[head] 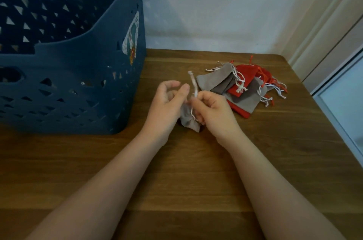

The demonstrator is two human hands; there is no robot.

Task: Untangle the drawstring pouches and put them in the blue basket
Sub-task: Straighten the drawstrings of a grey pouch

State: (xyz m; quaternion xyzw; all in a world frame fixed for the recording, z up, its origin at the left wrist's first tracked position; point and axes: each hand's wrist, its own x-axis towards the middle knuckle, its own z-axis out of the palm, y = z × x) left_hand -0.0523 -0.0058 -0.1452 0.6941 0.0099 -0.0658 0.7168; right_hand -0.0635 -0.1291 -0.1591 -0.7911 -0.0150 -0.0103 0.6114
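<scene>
Small grey fabric drawstring pouch (188, 120) sits bunched between both hands, low over the wooden table (196, 171), just right of the big dark-blue perforated plastic basket (78, 86). Its white drawstring cord (193, 84) sticks up out of the right hand (213, 111), which is curled and pinching the cord near the pouch mouth. Left hand (167, 100) holds the pouch body against the palm with the lower fingers, as far as shows; thumb and forefinger are apart and hooked, not gripping anything visible. Step looks like cord being worked loose, nothing visible in the basket from this angle. Risks: pulling the cord hard with the right hand likely cinches the mouth or tightens a knot instead of freeing it; the left-hand grip looks light, so the pouch could slip and drop to the table. The heap of grey and red fabric pouches (241, 86) with crossed white and red cords lies just beyond the right hand, so a loose cord end could snag there and drag several along. Cannot tell if this pouch is already free of the heap. White wall behind, pale door frame at far right.
</scene>
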